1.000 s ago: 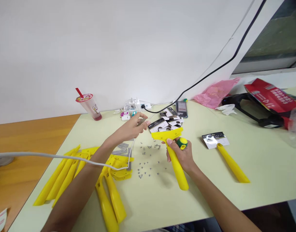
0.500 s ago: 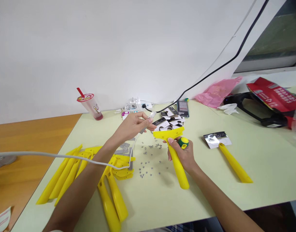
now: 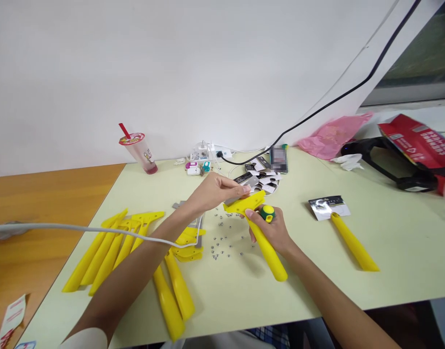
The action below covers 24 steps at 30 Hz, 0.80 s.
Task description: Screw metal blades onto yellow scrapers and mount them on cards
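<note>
My right hand (image 3: 275,230) is wrapped round the handle of a yellow plastic scraper (image 3: 268,254), its head tilted up toward the wall. The same hand also keeps hold of a screwdriver with a green and yellow grip (image 3: 268,214); its shaft is hidden. Between the fingertips of my left hand (image 3: 215,191) is a thin grey metal blade (image 3: 231,199), set along the far edge of the scraper head. Whether it is seated there I cannot tell. Below the hands, many small screws (image 3: 222,238) lie scattered on the pale table.
Several yellow scraper handles (image 3: 106,261) lie at left, near grey blades (image 3: 199,237). A white cable (image 3: 135,237) crosses above my left forearm. Behind are printed cards (image 3: 260,177), a power strip (image 3: 225,153) and a cup (image 3: 142,152). A carded scraper (image 3: 353,242) lies right.
My left hand has moved right and brought the blade down to the scraper head. The scraper head has tilted slightly in my right hand. The camera view has shifted a little.
</note>
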Each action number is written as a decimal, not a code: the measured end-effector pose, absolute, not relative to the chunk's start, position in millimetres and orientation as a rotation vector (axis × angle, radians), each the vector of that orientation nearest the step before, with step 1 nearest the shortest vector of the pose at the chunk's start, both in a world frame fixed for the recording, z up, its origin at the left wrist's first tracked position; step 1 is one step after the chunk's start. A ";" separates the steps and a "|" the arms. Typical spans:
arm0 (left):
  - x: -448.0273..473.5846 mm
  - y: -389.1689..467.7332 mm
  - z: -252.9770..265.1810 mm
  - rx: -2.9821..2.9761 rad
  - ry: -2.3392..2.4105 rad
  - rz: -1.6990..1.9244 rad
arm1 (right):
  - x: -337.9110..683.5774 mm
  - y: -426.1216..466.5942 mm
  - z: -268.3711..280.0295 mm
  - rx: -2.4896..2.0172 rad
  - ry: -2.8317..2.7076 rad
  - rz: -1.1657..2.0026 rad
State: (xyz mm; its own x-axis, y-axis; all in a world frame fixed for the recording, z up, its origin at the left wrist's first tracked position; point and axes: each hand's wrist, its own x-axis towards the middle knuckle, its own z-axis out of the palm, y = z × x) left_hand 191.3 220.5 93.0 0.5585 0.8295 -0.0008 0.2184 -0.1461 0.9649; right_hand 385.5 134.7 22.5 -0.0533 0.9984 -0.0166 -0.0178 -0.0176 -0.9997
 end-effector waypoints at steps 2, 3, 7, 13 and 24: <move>193.2 219.2 89.8 1.710 0.881 0.617 | 385.0 134.6 22.9 -1.193 -1.230 1.273; 193.7 218.8 88.8 1.727 0.870 0.590 | 384.9 134.7 22.7 -1.195 -1.231 1.276; 193.5 218.3 89.3 1.771 0.837 0.531 | 385.5 135.4 20.6 -1.177 -1.227 1.296; 189.9 222.1 93.0 1.883 0.740 0.441 | 387.3 138.7 17.0 -1.153 -1.215 1.317; 190.2 226.7 77.8 1.676 0.764 0.445 | 391.0 145.6 11.3 -1.205 -1.206 1.320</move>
